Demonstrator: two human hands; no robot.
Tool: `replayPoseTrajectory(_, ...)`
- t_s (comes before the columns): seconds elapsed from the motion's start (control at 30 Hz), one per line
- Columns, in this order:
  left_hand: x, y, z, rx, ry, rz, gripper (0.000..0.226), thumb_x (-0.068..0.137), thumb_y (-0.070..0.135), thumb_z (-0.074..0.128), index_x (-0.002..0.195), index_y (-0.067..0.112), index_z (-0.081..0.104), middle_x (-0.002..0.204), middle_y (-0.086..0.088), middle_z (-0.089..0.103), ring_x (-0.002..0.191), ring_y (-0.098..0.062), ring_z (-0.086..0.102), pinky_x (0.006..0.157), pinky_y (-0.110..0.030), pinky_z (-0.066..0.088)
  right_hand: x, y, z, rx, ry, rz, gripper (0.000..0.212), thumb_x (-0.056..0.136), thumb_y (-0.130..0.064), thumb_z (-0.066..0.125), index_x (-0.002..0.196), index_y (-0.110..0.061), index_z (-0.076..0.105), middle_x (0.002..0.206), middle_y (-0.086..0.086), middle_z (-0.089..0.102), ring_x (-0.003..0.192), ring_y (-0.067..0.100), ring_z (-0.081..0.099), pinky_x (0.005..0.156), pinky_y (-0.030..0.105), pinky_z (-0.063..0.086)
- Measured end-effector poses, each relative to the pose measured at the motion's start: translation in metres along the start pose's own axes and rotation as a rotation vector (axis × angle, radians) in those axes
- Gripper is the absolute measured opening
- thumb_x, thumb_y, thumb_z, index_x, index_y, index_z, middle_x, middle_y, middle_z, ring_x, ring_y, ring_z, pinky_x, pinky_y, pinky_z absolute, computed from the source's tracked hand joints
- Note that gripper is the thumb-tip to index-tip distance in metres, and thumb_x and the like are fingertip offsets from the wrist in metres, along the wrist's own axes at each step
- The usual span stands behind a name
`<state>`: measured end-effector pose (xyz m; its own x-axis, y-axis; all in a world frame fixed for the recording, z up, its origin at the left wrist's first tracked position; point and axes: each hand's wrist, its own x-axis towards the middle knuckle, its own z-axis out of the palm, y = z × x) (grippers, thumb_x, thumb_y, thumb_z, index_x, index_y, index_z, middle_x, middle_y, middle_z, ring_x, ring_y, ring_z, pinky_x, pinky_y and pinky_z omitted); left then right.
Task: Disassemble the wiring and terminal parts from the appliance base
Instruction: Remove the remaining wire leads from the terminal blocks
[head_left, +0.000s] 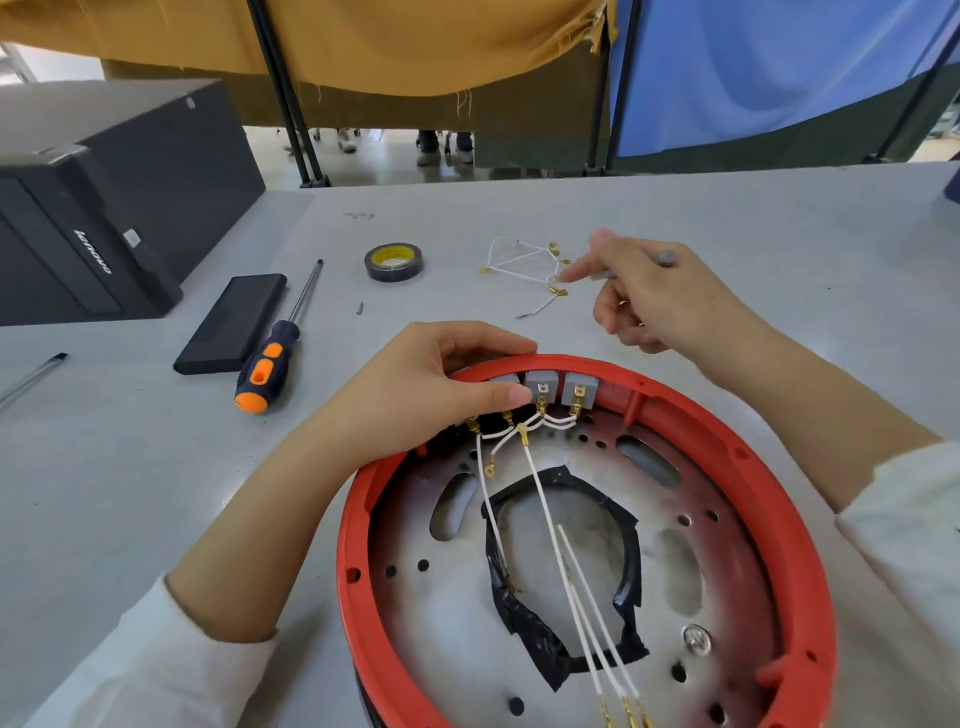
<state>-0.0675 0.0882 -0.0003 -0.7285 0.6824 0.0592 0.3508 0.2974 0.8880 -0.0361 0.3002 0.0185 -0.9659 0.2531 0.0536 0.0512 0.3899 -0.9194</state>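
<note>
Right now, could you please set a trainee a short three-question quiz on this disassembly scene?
1. True or false: the left hand grips the red base's rim by the grey terminal blocks.
2. Which item lies nearest the removed wire bundle on the table? A) tape roll B) screwdriver C) black computer case
3. Fill in: the right hand holds a thin grey ____ while its index finger points at the removed wires.

Key: 1 true; 2 A; 3 tool (its type cannot be told, as the hand covers most of it).
</note>
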Motion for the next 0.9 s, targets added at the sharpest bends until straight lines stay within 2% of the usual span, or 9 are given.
replayPoseTrajectory(0.13,0.0,0.002,0.0,0.011,0.004,-0.005,0.032,0.077,0.023,0.076,0.108,0.03,0.069,0.101,0.021,0.071,0.094,0.007,0.064,0.081,-0.004,0.044,-0.034,-0.022,0.002,0.088,-0.131,-0.133,0.052,0.098,-0.05,0.034,0.087,-0.022,0.076,0.049,-0.001,0.044,0.04,0.006,0.033,0.037,0.014,0.027)
replayPoseTrajectory(0.27,0.0,0.002,0.0,0.011,0.002,0.001,0.031,0.079,0.018,0.074,0.108,0.026,0.069,0.1,0.016,0.072,0.092,0.004,0.066,0.077,-0.004,0.044,-0.048,-0.019,0.015,0.193,-0.209,-0.154,0.035,0.099,-0.03,0.043,0.093,-0.008,0.069,0.048,0.005,0.045,0.035,0.01,0.028,0.036,0.017,0.024)
replayPoseTrajectory(0.33,0.0,0.001,0.0,0.001,-0.002,0.003,0.031,0.079,0.017,0.073,0.109,0.025,0.068,0.101,0.015,0.072,0.094,0.003,0.066,0.08,-0.006,0.045,-0.052,-0.017,0.018,0.234,-0.196,-0.142,0.021,0.097,-0.022,0.049,0.086,-0.004,0.053,0.046,0.01,0.049,0.031,0.012,0.027,0.034,0.018,0.021)
replayPoseTrajectory(0.4,0.001,0.0,0.0,0.002,-0.01,0.008,0.031,0.078,0.022,0.073,0.109,0.027,0.068,0.102,0.017,0.072,0.096,0.003,0.065,0.082,-0.007,0.045,-0.055,-0.014,0.017,0.265,-0.14,-0.161,0.027,0.094,-0.022,0.055,0.073,-0.011,0.042,0.042,0.009,0.049,0.03,0.013,0.027,0.033,0.016,0.022)
replayPoseTrajectory(0.53,0.0,-0.002,-0.001,0.032,-0.029,0.024,0.037,0.07,0.041,0.068,0.107,0.037,0.066,0.104,0.022,0.07,0.098,0.006,0.064,0.084,-0.006,0.044,-0.058,-0.008,0.015,0.073,0.069,-0.266,0.042,0.085,-0.027,0.068,0.054,-0.02,0.041,0.035,-0.003,0.044,0.031,0.006,0.035,0.037,0.014,0.03)
replayPoseTrajectory(0.63,0.0,-0.003,0.001,0.033,-0.033,0.034,0.039,0.071,0.041,0.067,0.109,0.035,0.066,0.106,0.019,0.07,0.101,0.003,0.064,0.09,-0.01,0.045,-0.059,-0.005,0.014,-0.158,0.168,-0.298,0.041,0.078,-0.034,0.072,0.053,-0.021,0.043,0.044,0.002,0.051,0.039,0.008,0.044,0.044,0.021,0.037)
replayPoseTrajectory(0.73,-0.001,-0.003,0.001,0.025,-0.048,0.04,0.041,0.072,0.04,0.066,0.112,0.03,0.065,0.108,0.014,0.07,0.102,-0.001,0.065,0.094,-0.017,0.047,-0.063,-0.005,0.012,-0.172,0.104,-0.266,0.036,0.075,-0.031,0.074,0.055,-0.022,0.046,0.042,-0.004,0.055,0.036,0.005,0.047,0.041,0.016,0.038)
replayPoseTrajectory(0.83,-0.002,-0.001,0.003,0.057,-0.078,0.026,0.043,0.075,0.039,0.063,0.116,0.029,0.063,0.108,0.016,0.07,0.101,0.001,0.064,0.091,-0.014,0.046,-0.062,-0.004,0.008,-0.08,0.047,-0.209,0.035,0.079,-0.022,0.072,0.056,-0.021,0.045,0.039,-0.001,0.053,0.029,0.006,0.039,0.035,0.012,0.03)
replayPoseTrajectory(0.9,-0.002,0.001,0.002,0.096,-0.088,0.005,0.037,0.08,0.036,0.063,0.116,0.03,0.063,0.107,0.016,0.07,0.098,0.001,0.065,0.088,-0.017,0.049,-0.063,-0.005,0.006,-0.067,0.014,-0.204,0.033,0.081,-0.022,0.071,0.059,-0.02,0.046,0.041,0.002,0.055,0.028,0.007,0.039,0.035,0.012,0.029)
